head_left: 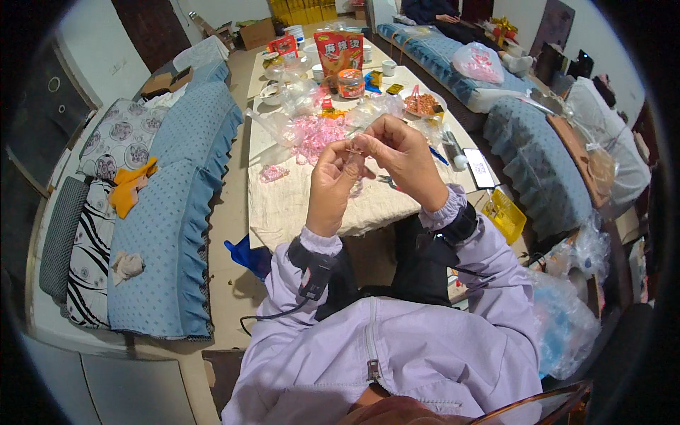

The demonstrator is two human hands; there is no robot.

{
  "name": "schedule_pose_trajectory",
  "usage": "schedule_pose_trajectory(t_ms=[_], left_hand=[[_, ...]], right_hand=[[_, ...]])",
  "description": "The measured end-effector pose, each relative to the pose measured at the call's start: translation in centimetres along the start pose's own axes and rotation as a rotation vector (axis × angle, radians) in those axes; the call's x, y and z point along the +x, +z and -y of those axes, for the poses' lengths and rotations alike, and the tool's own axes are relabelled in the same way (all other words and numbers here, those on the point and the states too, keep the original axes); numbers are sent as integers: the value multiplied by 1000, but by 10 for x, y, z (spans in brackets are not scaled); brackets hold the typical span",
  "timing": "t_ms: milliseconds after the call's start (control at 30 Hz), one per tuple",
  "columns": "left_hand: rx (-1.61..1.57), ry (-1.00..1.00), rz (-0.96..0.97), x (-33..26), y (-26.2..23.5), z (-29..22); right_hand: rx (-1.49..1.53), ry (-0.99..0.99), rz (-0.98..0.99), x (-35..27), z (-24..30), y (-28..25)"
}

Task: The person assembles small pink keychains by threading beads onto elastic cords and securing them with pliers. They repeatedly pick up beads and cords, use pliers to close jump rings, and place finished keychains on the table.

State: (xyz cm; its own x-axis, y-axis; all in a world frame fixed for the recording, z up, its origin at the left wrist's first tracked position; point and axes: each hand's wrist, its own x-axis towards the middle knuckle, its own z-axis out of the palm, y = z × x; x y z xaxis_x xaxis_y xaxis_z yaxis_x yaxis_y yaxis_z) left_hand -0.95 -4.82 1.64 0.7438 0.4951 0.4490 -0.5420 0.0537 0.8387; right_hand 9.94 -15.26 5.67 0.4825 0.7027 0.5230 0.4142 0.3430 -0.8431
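Pink pieces (320,142) lie heaped on the cloth-covered table (283,212) in the head view, just beyond the person's hands, a spot that seems to suit short reaches. A smaller pink cluster (273,173) sits apart to the left, perhaps so that it does not mix with the heap. The left hand (333,178) and the right hand (405,159) are raised above the near part of the table, the fingers of both closed in a pinch on a small pale item (357,149) between them, too fine to make out. Held up in front of the chest, with fingertips meeting, it is probably easier to see and to steady from two sides. A blue pen (438,156) and a phone (479,168) lie to the right, likely kept within reach yet off the pink heap. Farther back, an orange jar (350,83) stands in front of an upright red pouch (338,55), seemingly out of the way of the hands; clear plastic bags (273,133) spread beside the heap.
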Motion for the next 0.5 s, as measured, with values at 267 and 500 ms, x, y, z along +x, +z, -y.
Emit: schedule_pose_trajectory(t_ms=[267,500], left_hand=[[159,11,-7,-5,-6,-8],[-116,-256,148,-4,-13,-15]], right_hand=[[-122,-94,25,0,7,-3],[-210,-273,90,-1,10,-6]])
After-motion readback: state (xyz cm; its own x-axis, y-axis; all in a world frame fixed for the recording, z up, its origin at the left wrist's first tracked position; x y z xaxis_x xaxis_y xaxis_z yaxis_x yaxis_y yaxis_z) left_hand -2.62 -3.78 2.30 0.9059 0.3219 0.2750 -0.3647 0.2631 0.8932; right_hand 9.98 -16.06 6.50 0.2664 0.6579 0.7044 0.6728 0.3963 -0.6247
